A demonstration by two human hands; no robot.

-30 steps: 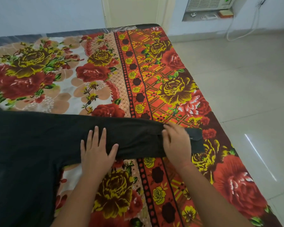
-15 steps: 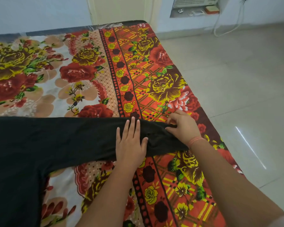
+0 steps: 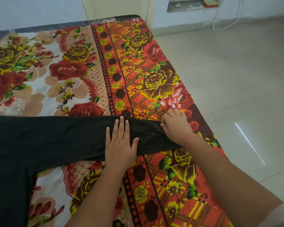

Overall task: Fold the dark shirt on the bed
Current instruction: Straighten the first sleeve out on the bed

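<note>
Currently on the sleeve stage. Dark shirt (image 3: 39,141) lies flat on the bed (image 3: 154,76), body off toward the lower left, one long sleeve (image 3: 82,136) stretched out to the right across the floral bedspread (image 3: 69,71).

My left hand (image 3: 121,145) lies flat on the sleeve, fingers spread, palm down: an open grip, pinning and not holding. My right hand (image 3: 175,126) is at the cuff end, fingers curled onto the fabric where it bunches; grip looks closed on the cuff, though the fingertips are partly hidden, so I read that as likely, not certain.

Notes for doing this well, as I judge it:
- Keep the left palm as the hinge; the crease should form along its edge.
- Bring the cuff back over the sleeve toward the body in one low pass, not lifting high, or the fabric will drag out from under the palm.
- Smooth the bunching by the cuff before pressing flat.
- Right edge of bed is near; keep the cuff from sliding off.
</note>
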